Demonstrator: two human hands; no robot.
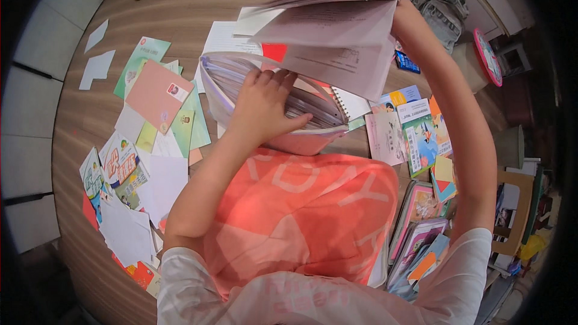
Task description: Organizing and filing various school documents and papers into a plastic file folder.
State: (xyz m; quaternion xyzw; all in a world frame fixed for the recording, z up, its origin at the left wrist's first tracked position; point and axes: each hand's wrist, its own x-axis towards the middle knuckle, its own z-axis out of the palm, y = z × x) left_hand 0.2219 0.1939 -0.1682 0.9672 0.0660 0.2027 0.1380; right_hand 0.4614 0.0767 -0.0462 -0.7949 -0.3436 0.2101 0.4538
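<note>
My right hand (406,17) is closed on the edge of a sheaf of printed papers (337,48), raised at the upper right with its sheets fanned apart. Below it, a file bag (304,141) with a pale rim and pinkish front stands with its mouth spread wide, packed with upright papers or sleeves. My left hand (265,99) reaches over the front of that mouth. Its fingers rest among the contents, thumb stretched away from them, and the fingertips are partly hidden. A coral cushion or cloth (295,210) with pale lettering lies in front of me, under the bag's near side.
Left on the wooden floor lie a pink folder (159,96), green booklets and white sheets (162,186). Colourful books (418,138) and filled plastic folders (415,241) lie right. A grey backpack (436,15) sits far right; cabinets (36,108) line the left.
</note>
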